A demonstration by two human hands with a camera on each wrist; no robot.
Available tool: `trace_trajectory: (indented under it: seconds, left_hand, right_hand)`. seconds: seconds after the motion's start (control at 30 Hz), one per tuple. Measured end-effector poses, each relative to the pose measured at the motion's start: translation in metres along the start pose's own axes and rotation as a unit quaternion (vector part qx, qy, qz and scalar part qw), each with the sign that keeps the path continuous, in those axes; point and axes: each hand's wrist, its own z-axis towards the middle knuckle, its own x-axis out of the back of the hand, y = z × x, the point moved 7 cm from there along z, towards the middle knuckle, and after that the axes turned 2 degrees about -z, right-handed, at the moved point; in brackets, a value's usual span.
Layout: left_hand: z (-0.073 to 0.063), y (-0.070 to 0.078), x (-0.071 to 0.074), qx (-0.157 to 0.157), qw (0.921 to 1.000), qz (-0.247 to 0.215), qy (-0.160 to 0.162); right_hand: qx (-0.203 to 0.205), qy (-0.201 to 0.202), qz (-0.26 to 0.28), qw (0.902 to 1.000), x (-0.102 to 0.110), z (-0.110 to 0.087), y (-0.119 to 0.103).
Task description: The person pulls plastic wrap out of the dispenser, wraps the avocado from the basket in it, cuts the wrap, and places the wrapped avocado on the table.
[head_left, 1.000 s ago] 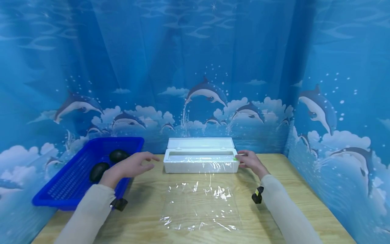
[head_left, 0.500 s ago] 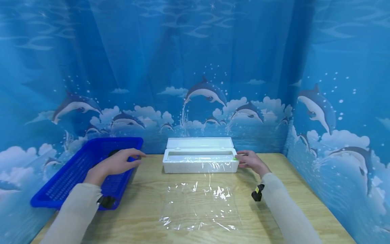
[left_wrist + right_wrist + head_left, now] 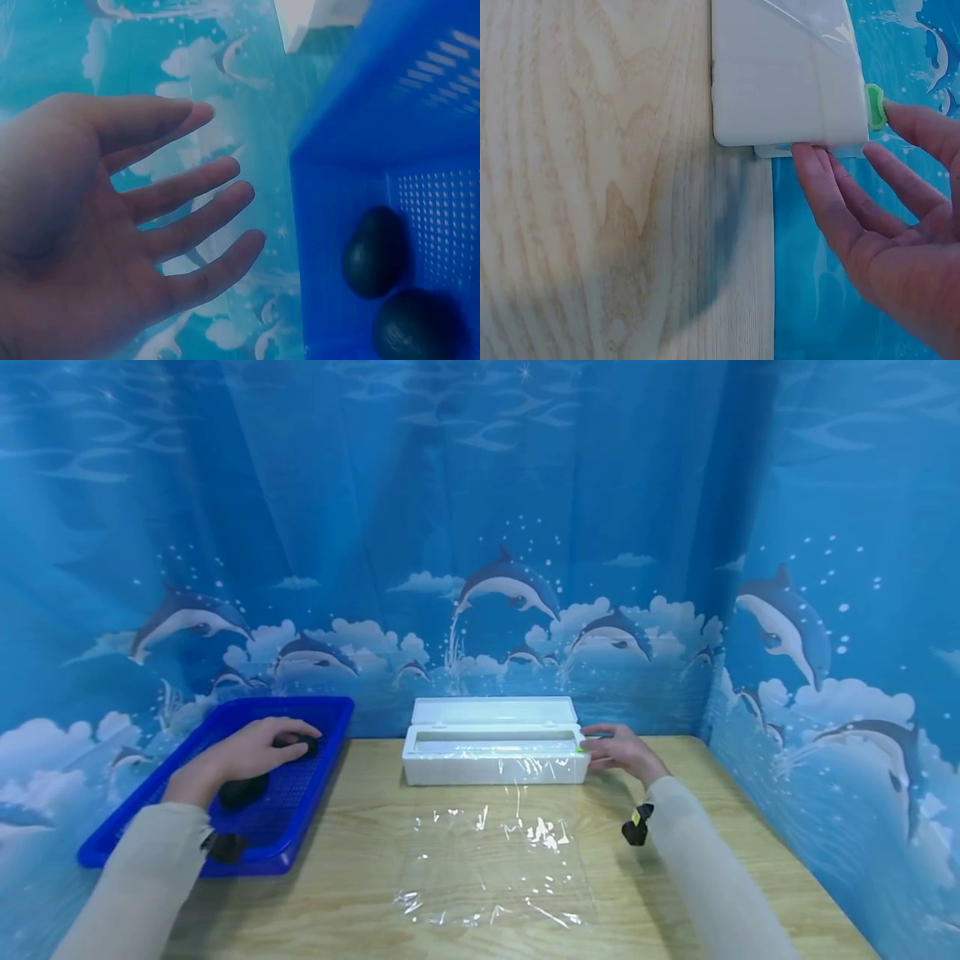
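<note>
My left hand (image 3: 243, 750) reaches over the blue plastic basket (image 3: 341, 720), which holds two dark avocados (image 3: 375, 253). In the head view the fingers hang over the far avocado (image 3: 307, 745) and partly hide it. The left wrist view shows the left hand (image 3: 142, 217) with fingers spread and nothing in the palm. At the right end of the white cling film dispenser (image 3: 491, 770), my right hand (image 3: 626, 753) touches the end wall with its fingers. One digit rests at the green slider (image 3: 875, 107) on top. A sheet of clear film (image 3: 491, 868) runs from the dispenser over the table.
The dispenser's lid (image 3: 491, 710) stands raised at the back. A wooden table (image 3: 360, 827) bears everything, and its right edge slopes down to the lower right. Blue dolphin-print curtains (image 3: 480, 527) close in the back and sides.
My left hand has moved left and down, from beside the basket's right rim to above the far avocado. The right hand stays at the dispenser's end, and the film lies as before.
</note>
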Motion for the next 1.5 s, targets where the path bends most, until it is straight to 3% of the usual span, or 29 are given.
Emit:
trace_trajectory:
  seconds: [0.3,0.47,0.67,0.87,1.03,1.23,1.5]
  left_hand:
    - [-0.003,-0.021,0.002,0.004,1.0,-0.002,-0.004]
    - [0.0,-0.041,0.003,0.037,0.9993,0.007,-0.005]
    - [0.001,-0.071,0.002,0.078,0.9964,0.006,-0.033]
    - [-0.002,-0.098,0.001,0.133,0.9897,-0.008,-0.053]
    - [-0.006,-0.119,-0.001,0.176,0.9834,-0.019,-0.038]
    - [-0.014,-0.149,-0.009,0.245,0.9677,-0.045,-0.039]
    - [-0.014,-0.157,-0.02,0.257,0.9621,-0.066,-0.063]
  right_hand:
    - [-0.043,0.01,-0.006,0.999,0.006,0.003,0.001]
    - [-0.043,0.013,-0.005,0.999,0.006,0.005,0.003]
    - [-0.046,0.016,0.0,0.9988,0.005,0.006,0.004]
    - [-0.048,0.02,0.002,0.9987,0.006,0.008,0.006]
    - [-0.056,0.027,-0.008,0.998,0.006,0.009,0.006]
    - [-0.054,0.02,-0.002,0.9983,0.003,0.007,0.004]
    - [-0.049,0.013,0.009,0.9987,0.003,0.007,0.006]
